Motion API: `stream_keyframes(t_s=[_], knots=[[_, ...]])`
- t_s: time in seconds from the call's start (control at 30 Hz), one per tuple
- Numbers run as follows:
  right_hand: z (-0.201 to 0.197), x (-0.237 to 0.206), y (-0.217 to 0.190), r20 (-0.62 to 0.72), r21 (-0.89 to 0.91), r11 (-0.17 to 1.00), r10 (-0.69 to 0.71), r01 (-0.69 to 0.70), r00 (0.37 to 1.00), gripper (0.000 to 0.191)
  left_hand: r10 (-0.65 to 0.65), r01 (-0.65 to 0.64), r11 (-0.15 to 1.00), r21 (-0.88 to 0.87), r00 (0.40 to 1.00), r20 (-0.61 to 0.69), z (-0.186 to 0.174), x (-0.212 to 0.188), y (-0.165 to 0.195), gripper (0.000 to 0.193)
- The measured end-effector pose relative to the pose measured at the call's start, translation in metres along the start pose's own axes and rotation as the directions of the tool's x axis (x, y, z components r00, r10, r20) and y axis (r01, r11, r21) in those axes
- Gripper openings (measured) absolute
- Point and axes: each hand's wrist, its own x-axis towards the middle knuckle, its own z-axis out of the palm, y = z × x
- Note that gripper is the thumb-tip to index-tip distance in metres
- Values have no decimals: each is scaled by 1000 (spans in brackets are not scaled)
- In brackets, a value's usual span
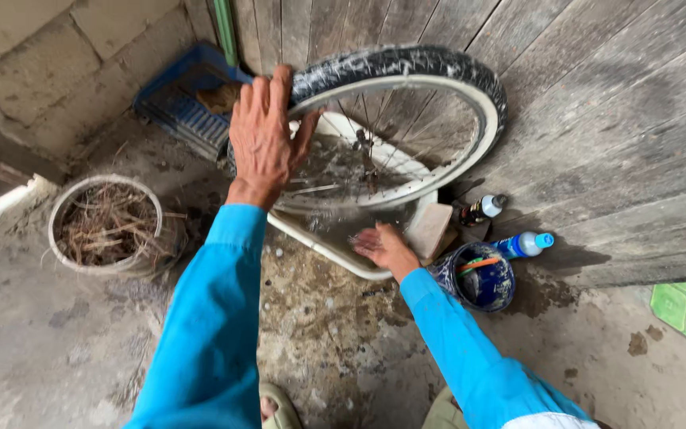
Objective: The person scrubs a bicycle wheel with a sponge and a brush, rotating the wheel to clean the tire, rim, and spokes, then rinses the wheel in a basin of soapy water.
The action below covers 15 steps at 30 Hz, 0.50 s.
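Two hands at work: my left hand (262, 135) grips the wheel (395, 127) at its 10 o'clock, upright in the basin (323, 246); my right hand (383, 248), open, dips in water at 6 o'clock. Tyre partly wet; washing seems unfinished.

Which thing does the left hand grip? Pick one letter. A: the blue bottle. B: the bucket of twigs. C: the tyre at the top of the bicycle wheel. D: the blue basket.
C: the left hand is wrapped over the black tyre of the bicycle wheel, which stands in a white tray, while the right hand lies low at the tray's edge.
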Motion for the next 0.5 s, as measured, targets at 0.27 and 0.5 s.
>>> stream_keyframes(t_s=[0.27, 0.5], knots=[[30, -24, -22, 357, -175, 969, -100, 172, 929, 40, -69, 73, 982, -174, 997, 33, -4, -10, -15, 61], [25, 1, 18, 212, 46, 997, -74, 66, 974, 41, -144, 164, 970, -182, 983, 118, -5, -30, -34, 67]])
